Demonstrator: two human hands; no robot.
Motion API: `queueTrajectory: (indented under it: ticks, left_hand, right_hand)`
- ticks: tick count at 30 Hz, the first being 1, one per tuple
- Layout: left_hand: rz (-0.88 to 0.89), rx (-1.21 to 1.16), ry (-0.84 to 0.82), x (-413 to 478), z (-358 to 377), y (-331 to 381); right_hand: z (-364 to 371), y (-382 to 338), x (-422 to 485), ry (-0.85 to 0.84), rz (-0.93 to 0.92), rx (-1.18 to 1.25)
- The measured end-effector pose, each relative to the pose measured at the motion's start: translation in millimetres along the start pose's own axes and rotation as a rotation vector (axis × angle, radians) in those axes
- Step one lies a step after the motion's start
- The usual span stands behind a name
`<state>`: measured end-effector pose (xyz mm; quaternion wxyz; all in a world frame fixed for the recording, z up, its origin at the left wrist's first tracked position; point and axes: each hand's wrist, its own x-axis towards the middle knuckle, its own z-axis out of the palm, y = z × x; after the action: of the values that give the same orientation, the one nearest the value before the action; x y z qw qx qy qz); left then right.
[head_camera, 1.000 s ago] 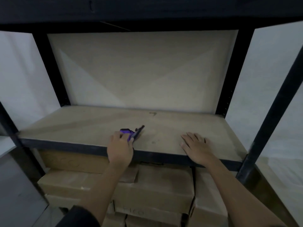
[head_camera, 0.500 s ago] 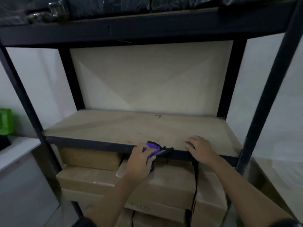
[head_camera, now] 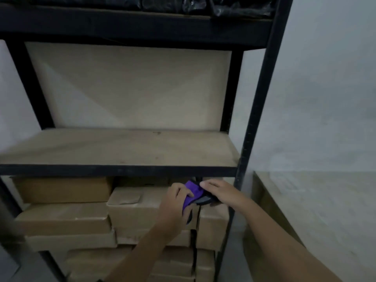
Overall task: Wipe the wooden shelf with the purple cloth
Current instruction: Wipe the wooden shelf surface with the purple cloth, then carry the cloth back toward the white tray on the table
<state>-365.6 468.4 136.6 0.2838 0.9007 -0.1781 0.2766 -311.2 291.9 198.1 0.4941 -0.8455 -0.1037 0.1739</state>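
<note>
The wooden shelf point(head_camera: 122, 147) is a bare tan board in a black metal rack, with nothing lying on it. Below its front edge, both hands hold the purple cloth point(head_camera: 193, 193), which has a dark grey part on its right side. My left hand point(head_camera: 175, 202) grips the cloth's left end from below. My right hand point(head_camera: 219, 192) pinches its right end from above. The cloth hangs in front of the cardboard boxes, off the shelf.
Stacked cardboard boxes point(head_camera: 130, 212) fill the space under the shelf. A black upright post point(head_camera: 258, 123) stands at the right front corner. Another box point(head_camera: 284, 220) sits on the floor to the right. Black bags point(head_camera: 223, 5) lie on the upper shelf.
My left hand pulled the cloth off the shelf's front edge and down. My right hand left the shelf and took hold of the cloth's other end. The view shifted right.
</note>
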Motion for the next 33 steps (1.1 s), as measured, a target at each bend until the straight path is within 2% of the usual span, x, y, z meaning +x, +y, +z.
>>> queueTrajectory:
  ticks: [2,4,7,11,16,19,26,30,33]
  left_hand:
    - [0.017,-0.026,-0.026,-6,12,15]
    - [0.021,-0.055,-0.053,-9,21,31]
    - [-0.002,-0.157,-0.108,-4,32,55]
    - [-0.114,-0.310,-0.051,27,58,83]
    - [-0.289,-0.703,-0.261,79,116,141]
    - [-0.329,-0.714,-0.229,104,154,171]
    - [-0.478,-0.524,-0.114,157,222,217]
    - [-0.579,-0.564,-0.105,183,260,219]
    - [-0.717,-0.649,-0.096,206,293,210]
  right_hand:
    - [-7,11,-14,-0.025,0.006,-0.012]
    - [-19,23,-25,0.035,-0.021,-0.096]
    - [-44,32,-43,0.095,-0.080,-0.042]
    - [-96,40,-57,0.150,-0.192,-0.073]
    - [-183,63,-64,0.213,-0.267,-0.127]
    - [-228,82,-64,0.272,-0.291,-0.160]
    - [-310,138,-48,0.442,-0.204,-0.109]
    - [-351,181,-31,0.483,-0.099,-0.174]
    - [-376,215,-13,0.474,-0.018,-0.260]
